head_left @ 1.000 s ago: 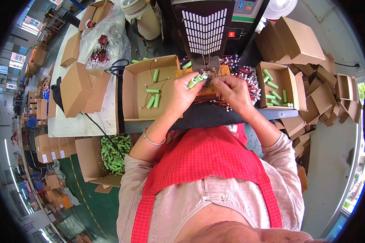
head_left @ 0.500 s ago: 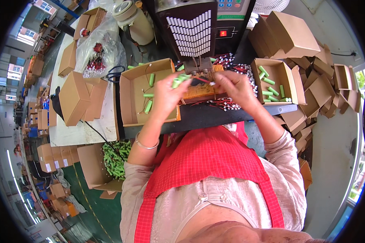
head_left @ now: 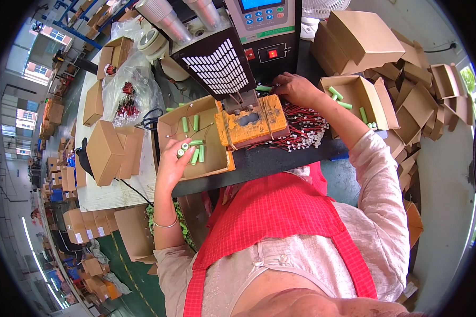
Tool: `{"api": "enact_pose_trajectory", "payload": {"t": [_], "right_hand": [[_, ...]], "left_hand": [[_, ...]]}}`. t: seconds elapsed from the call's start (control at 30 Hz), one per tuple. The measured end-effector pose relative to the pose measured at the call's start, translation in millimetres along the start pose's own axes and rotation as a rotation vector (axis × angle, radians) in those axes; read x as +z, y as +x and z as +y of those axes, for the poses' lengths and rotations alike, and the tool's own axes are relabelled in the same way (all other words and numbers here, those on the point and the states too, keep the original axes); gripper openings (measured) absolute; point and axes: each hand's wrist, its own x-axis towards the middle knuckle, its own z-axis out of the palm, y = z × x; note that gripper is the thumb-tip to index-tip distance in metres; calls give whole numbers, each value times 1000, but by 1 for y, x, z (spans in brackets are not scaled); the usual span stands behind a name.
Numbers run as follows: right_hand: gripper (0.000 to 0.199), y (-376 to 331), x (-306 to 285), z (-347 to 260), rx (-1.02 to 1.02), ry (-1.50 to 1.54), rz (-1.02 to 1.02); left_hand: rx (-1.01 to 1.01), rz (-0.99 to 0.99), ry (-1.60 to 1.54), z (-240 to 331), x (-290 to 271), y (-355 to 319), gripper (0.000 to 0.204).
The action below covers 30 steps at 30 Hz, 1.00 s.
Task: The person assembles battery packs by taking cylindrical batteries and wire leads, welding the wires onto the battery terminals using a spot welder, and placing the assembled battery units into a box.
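Left of centre in the frame, the left hand (head_left: 172, 164) closes its fingers around a small bunch of green cylindrical cells (head_left: 186, 148), their round ends showing above the thumb. The hand hovers over an open cardboard tray (head_left: 217, 166) that lies on the dark workbench (head_left: 269, 161); more loose green cells (head_left: 195, 124) lie flat inside this tray, just beyond the fingertips.

Just right of the tray, at the centre, sits an orange jig block (head_left: 251, 127) with a worn dark patch on top, directly under the head of a machine (head_left: 222, 66) with a white-slotted black face. The right hand (head_left: 296, 87) is in the upper middle of the frame, behind the block's far right corner, fingers curled on one green cell (head_left: 263, 89) whose end pokes out to the left; the grip looks closed, though the fingertips are partly hidden.

A heap of red wires with white plugs (head_left: 301, 129) lies just right of the block, beneath the right forearm. Further right stands a second open box (head_left: 378, 111) holding a few green cells. Folded brown cartons (head_left: 108, 150) are stacked at the left, and a clear bag of red-wired parts (head_left: 129, 92) sits at upper left.
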Motion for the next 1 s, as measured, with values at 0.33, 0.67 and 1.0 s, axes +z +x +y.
{"api": "enact_pose_trajectory", "payload": {"t": [0.33,0.67,1.0], "right_hand": [[18,-31,-63,-51,709,438,103],[18,-40,-74,-147,751,699,104],[13,-16,-73,-150,701,605,81]], "left_hand": [[6,70,-819,45,49,19,27],[196,204,-538,71,93,46,21],[323,272,-268,85,86,45,17]]}}
